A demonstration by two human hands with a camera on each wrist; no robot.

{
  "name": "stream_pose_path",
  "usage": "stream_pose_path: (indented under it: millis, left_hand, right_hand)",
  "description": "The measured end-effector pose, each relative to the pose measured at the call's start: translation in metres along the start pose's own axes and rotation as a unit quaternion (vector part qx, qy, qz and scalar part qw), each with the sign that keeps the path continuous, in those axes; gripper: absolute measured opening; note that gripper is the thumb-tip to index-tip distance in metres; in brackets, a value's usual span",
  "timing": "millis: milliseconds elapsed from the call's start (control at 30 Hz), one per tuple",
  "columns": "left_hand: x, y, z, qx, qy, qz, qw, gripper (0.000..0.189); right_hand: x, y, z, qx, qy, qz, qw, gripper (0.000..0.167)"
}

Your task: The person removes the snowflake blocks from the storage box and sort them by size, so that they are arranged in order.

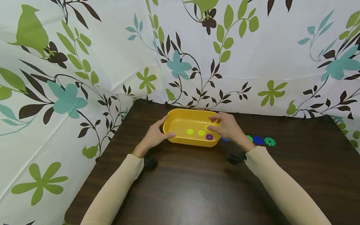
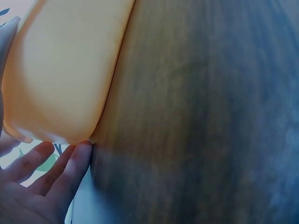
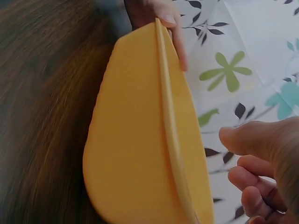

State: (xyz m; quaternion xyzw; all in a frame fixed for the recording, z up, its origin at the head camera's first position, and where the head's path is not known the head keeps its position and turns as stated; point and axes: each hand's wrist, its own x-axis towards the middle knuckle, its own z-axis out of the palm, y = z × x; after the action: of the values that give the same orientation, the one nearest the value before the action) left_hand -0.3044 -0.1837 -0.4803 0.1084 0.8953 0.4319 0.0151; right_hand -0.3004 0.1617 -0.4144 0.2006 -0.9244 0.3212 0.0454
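Note:
A yellow plastic tub stands on the table, seen from outside in both wrist views. My left hand grips its left end, thumb at the front rim and fingers against the outer wall. Inside lie several flower-shaped plastic discs: yellow-green discs and a purple disc. Over the tub's right end hovers my right hand, fingers loosely bent. A gap shows between its thumb and fingers in the right wrist view, with nothing held there. Part of one yellow-green disc is hidden by the right thumb.
Right of the tub, a row of discs lies on the dark wooden table: a blue disc, a green disc and others partly behind the right hand. A patterned cloth hangs behind and at the left.

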Motion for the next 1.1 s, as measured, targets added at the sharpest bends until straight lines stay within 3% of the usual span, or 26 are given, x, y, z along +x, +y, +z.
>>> stream_pose_path:
  millis: [233, 633, 800, 1100]
  left_hand:
    - [0.002, -0.002, 0.001, 0.003, 0.004, 0.002, 1.0000, 0.104]
    - [0.002, -0.003, 0.000, -0.004, 0.003, 0.000, 1.0000, 0.105]
    - [0.002, -0.003, 0.001, -0.004, 0.004, -0.004, 1.0000, 0.104]
    - [0.001, -0.002, 0.000, -0.008, 0.005, -0.008, 0.9999, 0.103]
  right_hand:
    - [0.023, -0.010, 0.024, 0.002, -0.050, -0.015, 0.9987, 0.044]
    - [0.049, -0.018, 0.052, -0.016, -0.125, -0.001, 0.9920, 0.045]
    - [0.057, -0.020, 0.062, -0.015, -0.152, 0.001, 0.9882, 0.018]
    - [0.067, -0.019, 0.077, -0.018, -0.193, -0.007, 0.9811, 0.041]
